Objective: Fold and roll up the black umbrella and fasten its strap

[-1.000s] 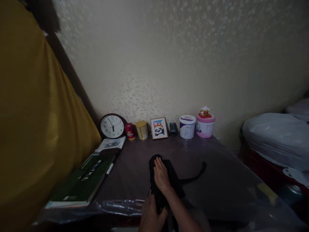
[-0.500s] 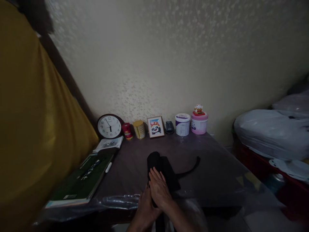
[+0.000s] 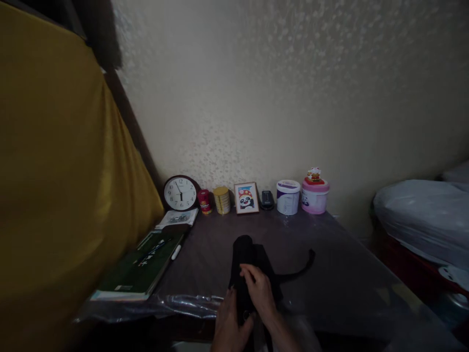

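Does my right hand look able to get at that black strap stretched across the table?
Probably yes: the right hand is on the black bundle, close by, and the black strap lies uncovered on the table to its right.

So the right hand [image 3: 258, 288] isn't lying flat on the black roll [image 3: 243, 248] anymore like it was a second ago. Now its fingers are bent, tips gathered about midway up the roll, with the hand itself off toward the roll's right side. Half a second back it overlapped the left hand [image 3: 230, 318]; now they're apart, with some of the roll showing between them.
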The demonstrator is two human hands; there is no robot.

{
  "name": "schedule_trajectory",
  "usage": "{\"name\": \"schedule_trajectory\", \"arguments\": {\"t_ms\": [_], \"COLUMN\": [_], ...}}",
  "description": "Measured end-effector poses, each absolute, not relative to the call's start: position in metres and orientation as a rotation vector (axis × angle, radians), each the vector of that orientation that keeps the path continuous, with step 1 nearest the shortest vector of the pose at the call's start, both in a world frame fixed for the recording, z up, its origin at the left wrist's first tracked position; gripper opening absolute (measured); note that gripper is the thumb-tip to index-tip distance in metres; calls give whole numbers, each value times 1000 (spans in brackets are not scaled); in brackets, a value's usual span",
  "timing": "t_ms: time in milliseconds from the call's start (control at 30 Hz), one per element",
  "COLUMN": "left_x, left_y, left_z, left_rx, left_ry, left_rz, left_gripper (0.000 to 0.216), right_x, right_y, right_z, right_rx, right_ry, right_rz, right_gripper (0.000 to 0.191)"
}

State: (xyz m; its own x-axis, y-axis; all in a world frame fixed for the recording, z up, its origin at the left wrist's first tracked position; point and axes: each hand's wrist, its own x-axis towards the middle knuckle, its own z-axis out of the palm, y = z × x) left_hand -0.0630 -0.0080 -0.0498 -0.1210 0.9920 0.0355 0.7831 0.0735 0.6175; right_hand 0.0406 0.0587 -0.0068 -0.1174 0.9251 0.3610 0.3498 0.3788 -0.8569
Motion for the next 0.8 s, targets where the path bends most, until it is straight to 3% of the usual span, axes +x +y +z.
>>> {"name": "schedule_trajectory", "arguments": {"t_ms": [233, 333, 500, 800], "left_x": [-63, -59, -55, -52], "left_y": [-1, 0, 3, 10], "left_z": [-59, -60, -56, -46], "left_rx": [1788, 1813, 1762, 1564], "left_ry": [2007, 2056, 2117, 2144], "left_rz": [590, 634, 540, 557], "left_gripper": [77, 77, 79, 70], "right_x": [41, 43, 38, 12], "right_y": [108, 128, 148, 154], "right_z": [-21, -36, -61, -52], "right_rx": [-1130, -1184, -1325, -1379], "right_ry": [-1510, -1422, -1336, -1690], "right_rz": [538, 497, 786, 606], "right_gripper": [28, 38, 62, 65]}}
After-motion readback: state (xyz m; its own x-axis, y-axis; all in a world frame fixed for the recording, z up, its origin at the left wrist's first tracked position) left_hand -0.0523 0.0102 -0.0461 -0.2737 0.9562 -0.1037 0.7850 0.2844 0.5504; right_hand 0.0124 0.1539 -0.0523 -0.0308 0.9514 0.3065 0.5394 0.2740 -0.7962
